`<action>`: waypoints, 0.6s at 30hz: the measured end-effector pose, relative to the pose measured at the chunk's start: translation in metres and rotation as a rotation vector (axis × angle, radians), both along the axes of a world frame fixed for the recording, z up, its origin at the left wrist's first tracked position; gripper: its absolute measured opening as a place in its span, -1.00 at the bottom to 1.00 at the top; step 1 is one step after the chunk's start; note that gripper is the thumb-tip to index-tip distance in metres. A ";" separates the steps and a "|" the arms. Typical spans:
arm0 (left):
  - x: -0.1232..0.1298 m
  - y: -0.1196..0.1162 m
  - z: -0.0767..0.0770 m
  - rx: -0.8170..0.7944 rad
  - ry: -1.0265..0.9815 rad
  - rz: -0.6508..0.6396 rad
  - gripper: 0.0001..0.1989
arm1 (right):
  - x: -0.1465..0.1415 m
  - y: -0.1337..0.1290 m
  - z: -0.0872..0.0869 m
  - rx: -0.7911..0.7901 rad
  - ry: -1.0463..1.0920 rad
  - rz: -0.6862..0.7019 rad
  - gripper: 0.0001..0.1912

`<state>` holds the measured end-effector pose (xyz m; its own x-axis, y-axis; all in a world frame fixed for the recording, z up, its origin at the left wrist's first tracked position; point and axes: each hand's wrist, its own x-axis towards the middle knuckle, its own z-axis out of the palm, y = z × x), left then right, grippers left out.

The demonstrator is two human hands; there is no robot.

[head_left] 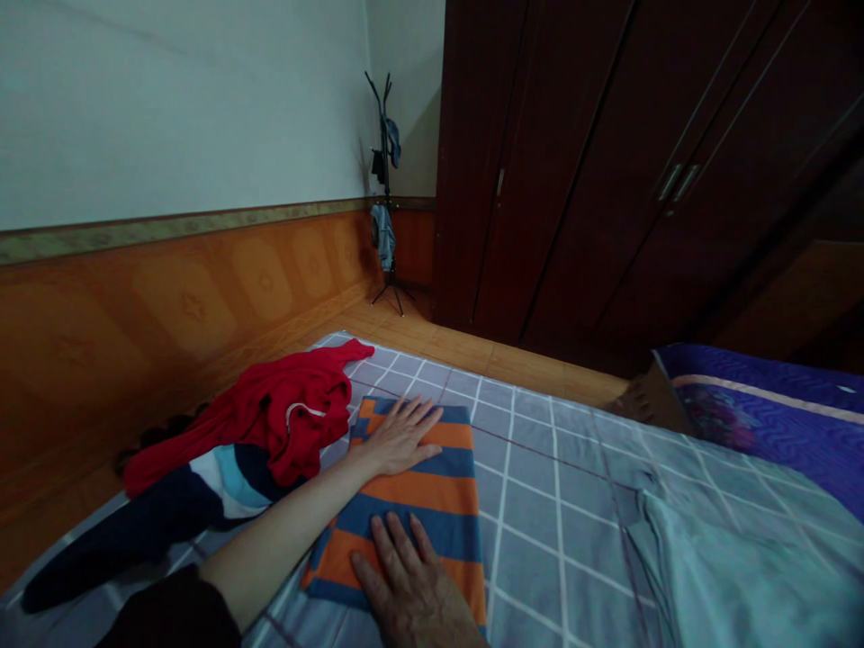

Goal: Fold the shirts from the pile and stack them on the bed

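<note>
A folded garment with orange and blue-grey stripes [418, 490] lies flat on the bed, in the middle of the lower part of the view. My left hand [403, 438] rests palm down on its far part, fingers spread. Nearer to me, my right hand [422, 589] lies on its near part, also palm down with fingers apart. Left of the striped garment is a crumpled red garment [297, 396]. It overlaps a navy, white and light-blue garment [168, 504], partly under my left forearm.
A grey checked sheet [533, 504] covers the bed. Pale green cloth [749, 567] lies at the right. Beyond the bed stand a dark red wardrobe [560, 180] and a black coat rack [385, 171] with hanging items. A purple-covered surface [776, 405] is at far right, beside a cardboard box [652, 400].
</note>
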<state>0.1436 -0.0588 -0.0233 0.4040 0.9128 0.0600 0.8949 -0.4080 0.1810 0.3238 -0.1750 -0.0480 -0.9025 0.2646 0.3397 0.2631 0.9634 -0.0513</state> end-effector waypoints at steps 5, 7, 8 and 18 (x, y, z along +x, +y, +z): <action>-0.055 -0.001 0.001 -0.002 0.020 0.270 -0.39 | 0.002 -0.002 0.002 -0.039 -0.021 0.007 -0.17; -0.058 -0.014 0.004 0.015 0.020 0.281 -0.38 | 0.002 -0.002 0.004 -0.069 -0.034 0.012 -0.14; -0.057 -0.024 0.005 0.025 0.019 0.250 -0.37 | 0.003 -0.002 0.004 -0.085 -0.039 0.014 -0.15; -0.052 -0.102 0.004 0.026 0.021 0.152 -0.42 | 0.004 -0.001 0.015 -0.380 -0.095 0.053 -0.18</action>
<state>0.0915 -0.1612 -0.0195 0.2622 0.9619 0.0771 0.9502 -0.2713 0.1532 0.3273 -0.1761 -0.0334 -0.9411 0.3074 0.1407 0.2342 0.8930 -0.3844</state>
